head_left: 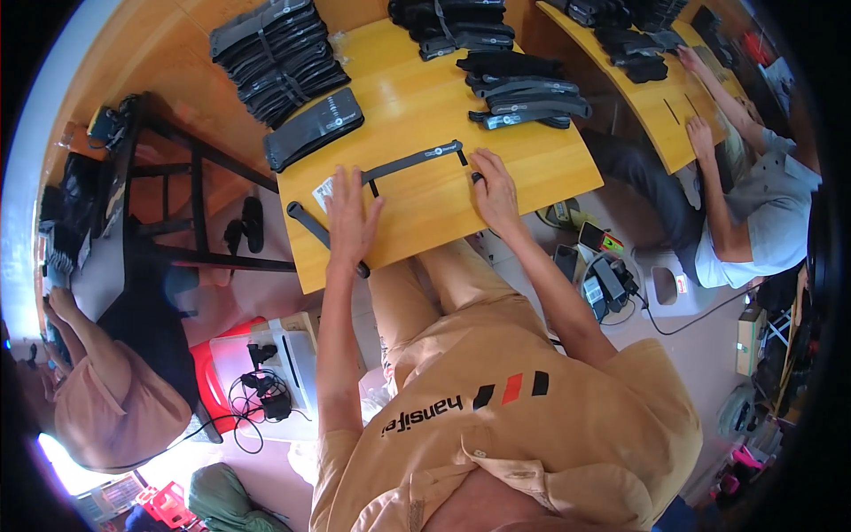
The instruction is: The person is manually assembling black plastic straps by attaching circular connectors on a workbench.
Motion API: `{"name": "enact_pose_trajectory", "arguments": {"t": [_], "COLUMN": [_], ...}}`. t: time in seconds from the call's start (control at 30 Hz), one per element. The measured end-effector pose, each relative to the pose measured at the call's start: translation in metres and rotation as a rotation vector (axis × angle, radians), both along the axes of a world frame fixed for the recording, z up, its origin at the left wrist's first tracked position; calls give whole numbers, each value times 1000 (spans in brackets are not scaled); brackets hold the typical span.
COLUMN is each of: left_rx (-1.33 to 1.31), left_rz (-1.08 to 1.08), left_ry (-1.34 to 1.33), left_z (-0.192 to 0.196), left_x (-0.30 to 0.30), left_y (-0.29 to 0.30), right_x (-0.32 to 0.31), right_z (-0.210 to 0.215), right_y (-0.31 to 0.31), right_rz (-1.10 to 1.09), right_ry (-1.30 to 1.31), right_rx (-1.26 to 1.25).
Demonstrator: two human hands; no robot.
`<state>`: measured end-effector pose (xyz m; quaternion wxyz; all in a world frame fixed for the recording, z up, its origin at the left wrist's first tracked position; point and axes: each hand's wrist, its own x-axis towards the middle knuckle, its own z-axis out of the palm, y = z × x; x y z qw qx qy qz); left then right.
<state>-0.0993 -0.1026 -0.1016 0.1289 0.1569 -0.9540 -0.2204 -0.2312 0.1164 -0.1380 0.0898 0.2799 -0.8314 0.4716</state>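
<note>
A dark grey strap (412, 161) with a pale printed mark lies across the yellow table, with a short black strip at each end. My left hand (352, 217) rests flat over its left end, fingers stretched and holding nothing. Beside that hand a white label (324, 192) shows partly. A second dark strap (310, 223) runs at a slant along the table's left edge, partly behind my left wrist. Near the strap's right end my right hand (496, 193) lies on the table with its fingers extended. A small black band or ring (478, 178) shows at one finger.
Bundled dark straps (275, 66) and a flat dark folded piece (315, 129) stand at the table's far left. Another pile (523, 93) is at the far right. A co-worker (753, 213) sits at a second table (660, 111); another person (115, 390) is at left.
</note>
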Motion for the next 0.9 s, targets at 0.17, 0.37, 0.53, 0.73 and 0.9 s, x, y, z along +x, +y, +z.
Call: {"name": "enact_pose_trajectory", "arguments": {"t": [0.17, 0.37, 0.53, 0.73, 0.9], "left_rx": [132, 78, -108, -106, -131], "left_rz": [119, 15, -116, -203, -148], "left_ry": [223, 126, 74, 135, 149], "left_z": [13, 2, -23, -36, -29], "left_x": [25, 2, -38, -57, -68], "left_y": [-7, 25, 81, 132, 139], "right_x": [0, -24, -36, -46, -57], "right_z": [9, 12, 12, 13, 19], "right_y": [13, -13, -36, -43, -48], "right_rz": [-64, -105, -168, -209, -240], "right_ry": [16, 29, 23, -125, -265], "right_rx": [40, 113, 237, 228, 286]}}
